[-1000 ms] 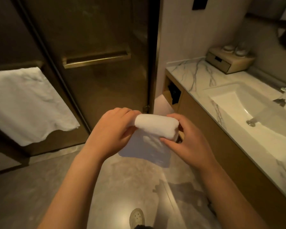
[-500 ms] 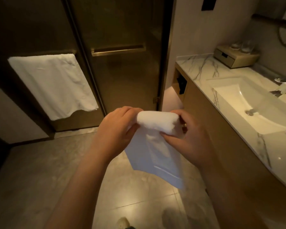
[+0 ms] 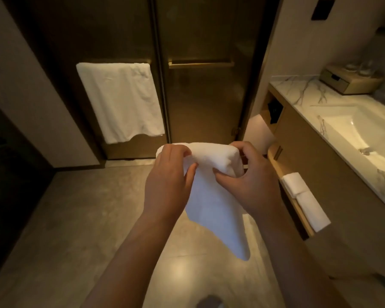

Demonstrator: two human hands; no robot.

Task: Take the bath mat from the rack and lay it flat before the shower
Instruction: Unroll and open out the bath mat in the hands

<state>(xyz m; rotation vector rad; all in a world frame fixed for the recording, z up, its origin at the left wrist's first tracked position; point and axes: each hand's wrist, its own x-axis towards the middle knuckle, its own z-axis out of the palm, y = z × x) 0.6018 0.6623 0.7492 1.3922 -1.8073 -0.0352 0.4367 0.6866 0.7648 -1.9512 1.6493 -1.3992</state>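
Note:
I hold a white bath mat (image 3: 218,210) in front of me with both hands, above the grey floor tiles. Its top is still bunched in a thick fold, and a loose flap hangs down to a point. My left hand (image 3: 167,183) pinches the left end of the fold. My right hand (image 3: 247,181) grips the right end from the side. The dark glass shower door (image 3: 200,98) with a brass bar handle stands straight ahead.
A white towel (image 3: 122,101) hangs on the bar of the left door panel. At right is the marble vanity (image 3: 298,92) with a sink (image 3: 362,132). A low wooden rack (image 3: 282,174) under it carries folded white towels (image 3: 305,196). Open floor (image 3: 76,218) lies before the shower.
The view has swung right and pulled back, so both shower panels and the rack show. The mat's flap has unrolled further and hangs longer. Both hands keep their grip.

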